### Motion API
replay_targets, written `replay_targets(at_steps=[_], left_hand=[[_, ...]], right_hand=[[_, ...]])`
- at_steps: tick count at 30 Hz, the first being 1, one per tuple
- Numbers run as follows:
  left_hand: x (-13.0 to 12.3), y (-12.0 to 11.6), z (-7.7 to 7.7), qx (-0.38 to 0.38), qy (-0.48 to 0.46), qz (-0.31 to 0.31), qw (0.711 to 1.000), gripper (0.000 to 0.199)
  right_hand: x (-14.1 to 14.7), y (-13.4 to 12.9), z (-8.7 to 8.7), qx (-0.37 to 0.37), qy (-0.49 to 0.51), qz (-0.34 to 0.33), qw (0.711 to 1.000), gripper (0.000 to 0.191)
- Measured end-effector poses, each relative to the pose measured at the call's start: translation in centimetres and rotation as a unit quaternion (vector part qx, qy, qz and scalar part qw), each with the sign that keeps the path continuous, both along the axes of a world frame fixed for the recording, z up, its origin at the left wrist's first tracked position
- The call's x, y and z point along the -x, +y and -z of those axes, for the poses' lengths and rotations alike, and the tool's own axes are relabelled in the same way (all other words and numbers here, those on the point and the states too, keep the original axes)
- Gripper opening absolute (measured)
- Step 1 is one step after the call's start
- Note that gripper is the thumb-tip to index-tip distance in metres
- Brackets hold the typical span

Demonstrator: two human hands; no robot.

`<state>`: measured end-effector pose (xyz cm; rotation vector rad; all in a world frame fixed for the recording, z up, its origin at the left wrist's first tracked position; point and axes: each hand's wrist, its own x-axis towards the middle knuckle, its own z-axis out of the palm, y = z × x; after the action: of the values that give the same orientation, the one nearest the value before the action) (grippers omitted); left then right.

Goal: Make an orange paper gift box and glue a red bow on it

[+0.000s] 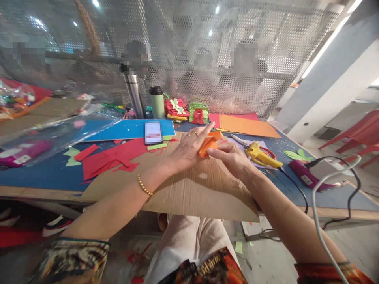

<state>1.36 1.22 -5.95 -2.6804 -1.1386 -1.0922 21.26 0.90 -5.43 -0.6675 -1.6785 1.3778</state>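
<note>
Between my two hands is a folded piece of orange paper (209, 146), held just above a brown cardboard sheet (177, 193). My left hand (189, 146) grips its left side, with the index finger stretched out past the paper and the other fingers partly hidden. My right hand (232, 157) pinches the right side between thumb and fingers. Right of my right hand lie a yellow glue gun (262, 154) and scissors (238, 140). Cut red paper (103, 159) is spread to the left of the cardboard.
A phone (153, 132) lies on a blue sheet (118, 128). Behind stand a steel flask (135, 96), a green tumbler (156, 103) and small paper boxes (199, 113). Orange sheets (248, 125) lie back right. A purple power strip (304, 173) with cables (316, 205) sits at right.
</note>
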Motion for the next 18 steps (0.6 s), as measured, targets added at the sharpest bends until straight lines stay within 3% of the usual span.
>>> replay_targets(at_steps=[5, 9, 14, 18], left_hand=[[-0.1, 0.1, 0.0, 0.030, -0.019, 0.004, 0.999, 0.092], [-0.2, -0.2, -0.3, 0.004, -0.032, -0.002, 0.999, 0.099], [-0.8, -1.0, -0.3, -0.020, -0.027, -0.083, 0.996, 0.087], [-1.8, -1.1, 0.9, 0.005, -0.033, -0.131, 0.991, 0.078]], right_hand=[[0.1, -0.1, 0.1, 0.007, 0.004, 0.010, 1.000, 0.026], [0.1, 0.3, 0.0, -0.021, 0.027, 0.062, 0.997, 0.027], [0.2, 0.8, 0.1, -0.022, 0.051, 0.113, 0.992, 0.029], [0.5, 0.7, 0.4, -0.008, 0.051, 0.089, 0.995, 0.030]])
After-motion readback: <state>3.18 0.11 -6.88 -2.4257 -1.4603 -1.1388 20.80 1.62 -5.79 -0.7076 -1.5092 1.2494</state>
